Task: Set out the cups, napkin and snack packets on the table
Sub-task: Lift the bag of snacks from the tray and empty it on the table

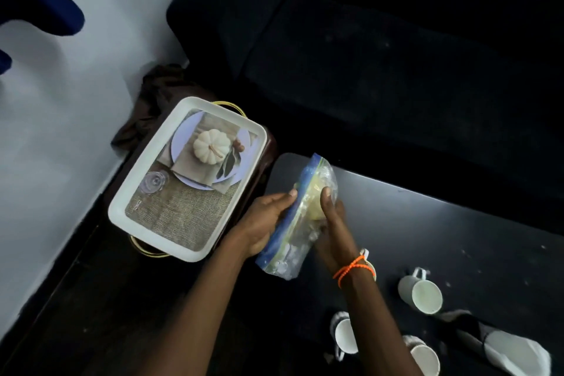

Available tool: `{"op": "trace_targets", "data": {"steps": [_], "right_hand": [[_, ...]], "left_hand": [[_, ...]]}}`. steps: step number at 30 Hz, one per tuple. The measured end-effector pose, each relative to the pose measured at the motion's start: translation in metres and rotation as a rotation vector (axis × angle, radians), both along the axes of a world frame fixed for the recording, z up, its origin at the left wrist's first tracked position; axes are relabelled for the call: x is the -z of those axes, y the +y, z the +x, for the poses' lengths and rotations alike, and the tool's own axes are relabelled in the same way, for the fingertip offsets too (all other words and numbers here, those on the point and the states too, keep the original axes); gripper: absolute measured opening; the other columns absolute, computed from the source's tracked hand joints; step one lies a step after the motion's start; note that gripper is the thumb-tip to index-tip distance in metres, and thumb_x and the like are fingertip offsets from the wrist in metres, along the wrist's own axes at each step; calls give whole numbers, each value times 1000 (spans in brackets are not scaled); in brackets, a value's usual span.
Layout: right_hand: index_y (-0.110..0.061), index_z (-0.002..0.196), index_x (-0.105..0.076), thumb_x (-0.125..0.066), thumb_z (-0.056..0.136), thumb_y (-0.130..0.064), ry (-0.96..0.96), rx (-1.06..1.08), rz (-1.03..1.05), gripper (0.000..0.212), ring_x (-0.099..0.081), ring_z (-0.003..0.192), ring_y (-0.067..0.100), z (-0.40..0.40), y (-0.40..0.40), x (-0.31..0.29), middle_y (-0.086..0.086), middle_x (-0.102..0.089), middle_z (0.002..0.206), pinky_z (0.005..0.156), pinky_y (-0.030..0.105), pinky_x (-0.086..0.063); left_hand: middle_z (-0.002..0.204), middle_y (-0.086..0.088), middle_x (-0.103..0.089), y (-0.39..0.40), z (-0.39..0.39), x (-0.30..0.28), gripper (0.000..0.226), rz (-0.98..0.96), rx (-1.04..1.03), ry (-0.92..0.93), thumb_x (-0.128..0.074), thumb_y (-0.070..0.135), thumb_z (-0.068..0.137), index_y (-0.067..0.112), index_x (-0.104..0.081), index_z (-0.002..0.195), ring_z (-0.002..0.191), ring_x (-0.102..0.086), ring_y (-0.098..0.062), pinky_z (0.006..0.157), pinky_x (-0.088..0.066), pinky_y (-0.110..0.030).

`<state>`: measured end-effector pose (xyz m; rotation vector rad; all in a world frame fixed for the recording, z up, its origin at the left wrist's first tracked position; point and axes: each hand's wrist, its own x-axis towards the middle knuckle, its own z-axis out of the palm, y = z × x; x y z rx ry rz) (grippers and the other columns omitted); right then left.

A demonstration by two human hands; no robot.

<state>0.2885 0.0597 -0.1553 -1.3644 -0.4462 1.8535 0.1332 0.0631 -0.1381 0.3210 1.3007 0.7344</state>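
I hold a clear snack packet (300,220) with a blue zip edge and pale yellow contents over the left end of the dark table (457,241). My left hand (264,220) grips its blue edge from the left. My right hand (332,229), with an orange band at the wrist, grips it from the right. Three white cups stand on the table: one (422,294) to the right of my right wrist, two (346,336) (424,356) near the bottom edge. A fourth cup is mostly hidden behind my right wrist. A white napkin (512,351) lies at the bottom right.
A white tray (122,195) with a printed pumpkin picture rests on a dark stand left of the table. A brown cloth (158,94) lies behind it by the white wall. A dark sofa (381,55) fills the area beyond the table.
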Motion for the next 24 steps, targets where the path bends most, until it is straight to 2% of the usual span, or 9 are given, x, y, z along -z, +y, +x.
{"op": "trace_targets", "data": {"steps": [3, 5, 7, 11, 15, 17, 20, 22, 24], "right_hand": [[-19, 132, -55, -81, 83, -50, -102, 14, 60, 63, -66, 120, 41, -3, -7, -18, 18, -69, 128, 101, 65, -51], [-15, 125, -61, -84, 82, -39, -205, 47, 69, 55, -71, 110, 42, -5, -10, -25, 20, -74, 115, 95, 60, -57], [-9, 117, -68, -77, 90, -30, -271, 90, 48, 35, -72, 105, 44, -3, -9, -27, 23, -76, 107, 93, 59, -58], [-18, 95, -78, -69, 97, -23, -399, 31, 28, 11, -77, 84, 29, 17, -7, -26, 17, -79, 95, 70, 44, -64], [-23, 89, -78, -63, 96, -9, -619, -70, 66, 21, -78, 81, 29, 40, -7, -25, 8, -80, 86, 78, 59, -62], [-20, 97, -78, -60, 92, -1, -686, -107, 90, 27, -77, 87, 30, 45, -10, -33, 6, -80, 90, 82, 58, -61], [-15, 113, -75, -67, 88, -3, -954, -121, 239, 29, -73, 98, 29, 41, -21, -60, 6, -78, 105, 92, 52, -58], [-9, 118, -72, -72, 86, -3, -1118, -16, 465, 33, -69, 103, 27, 31, -30, -84, 7, -72, 113, 93, 44, -57], [-7, 113, -72, -71, 87, 0, -1144, 51, 729, 27, -65, 99, 17, 15, -35, -103, 4, -69, 109, 90, 28, -54]], "left_hand": [[102, -11, -76, -8, 19, -8, 18, 53, 119, -45, -71, 9, 93, 9, -78, 110, 94, -71, -21, 88, -57, -33], [94, -4, -80, -10, 34, -17, 24, 88, 189, -9, -66, -3, 93, 12, -79, 107, 86, -74, -13, 74, -60, -25], [89, -1, -80, -11, 44, -25, 28, 171, 212, 125, -67, -7, 89, 11, -79, 106, 81, -72, -10, 71, -60, -22], [103, 9, -80, -8, 38, -40, 34, 283, 119, 413, -84, 3, 77, 24, -82, 103, 95, -74, -3, 91, -60, -26], [102, 14, -74, -8, 20, -54, 36, 369, 70, 799, -79, 5, 79, 30, -80, 105, 85, -64, 20, 67, -46, 0], [93, 4, -69, -12, 15, -63, 32, 423, 62, 978, -77, 6, 80, 22, -80, 107, 77, -63, 7, 64, -43, -2], [88, -5, -59, -19, 15, -74, 42, 513, 122, 1089, -72, 0, 82, 23, -78, 117, 76, -57, -15, 72, -47, -18], [87, -5, -53, -23, 18, -77, 52, 553, 133, 1092, -70, -4, 81, 25, -77, 123, 74, -53, -16, 70, -42, -8], [88, -5, -52, -24, 21, -77, 55, 571, 127, 1095, -71, -7, 79, 24, -76, 124, 74, -53, -12, 72, -40, -1]]}}
